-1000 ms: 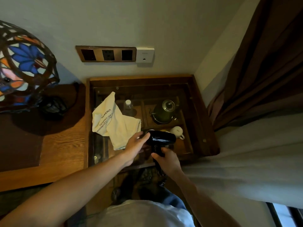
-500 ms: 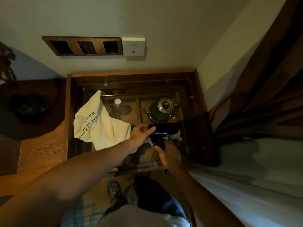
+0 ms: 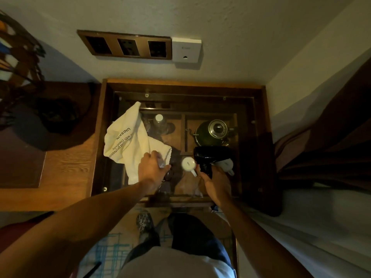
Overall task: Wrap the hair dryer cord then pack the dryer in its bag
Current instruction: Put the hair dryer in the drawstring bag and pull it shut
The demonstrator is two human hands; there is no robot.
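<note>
A moment ago both hands were on the black hair dryer; now the left hand has come off it and reached across to the cream drawstring bag, which suggests the cord wrapping is done, or judged done, and packing is starting. The cord itself cannot be made out in this dim light, so whether it is neatly wound is unclear. The left hand is loosely curled with its fingertips on the bag's lower right edge, near what looks like its dark drawstring opening; whether it has actually pinched the cloth cannot be told. The right hand is closed around the dryer's handle, holding the body level above the glass tabletop, just above a white mug and in front of the green kettle seen beneath the glass. The bag lies crumpled on the glass, left of the dryer.
</note>
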